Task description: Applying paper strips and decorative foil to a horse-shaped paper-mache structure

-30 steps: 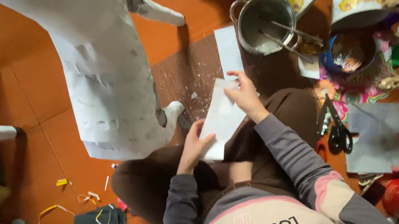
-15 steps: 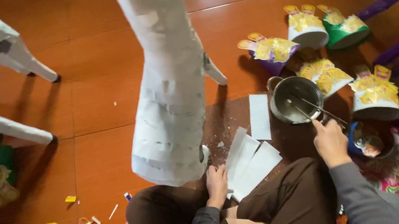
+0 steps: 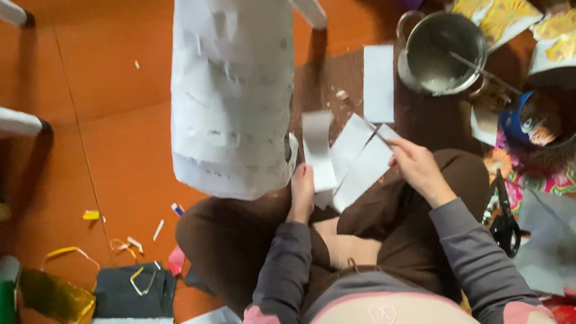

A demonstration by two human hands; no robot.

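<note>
**Paper strips on lap**

Left hand: fingers closed on an upright strip, held above the knees. Right hand: fingers pinch a brush over two flat strips. Pot at 1 o'clock; paper-covered figure at 11; scissors at 4.

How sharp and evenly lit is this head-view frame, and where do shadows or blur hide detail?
Head view: soft throughout, with light motion blur on the paper strips and both hands, left hand and right hand. The orange floor is evenly lit, without glare. The big paper cone throws a shadow toward the pot; the right edge is dark, so its clutter is hard to read.
</note>
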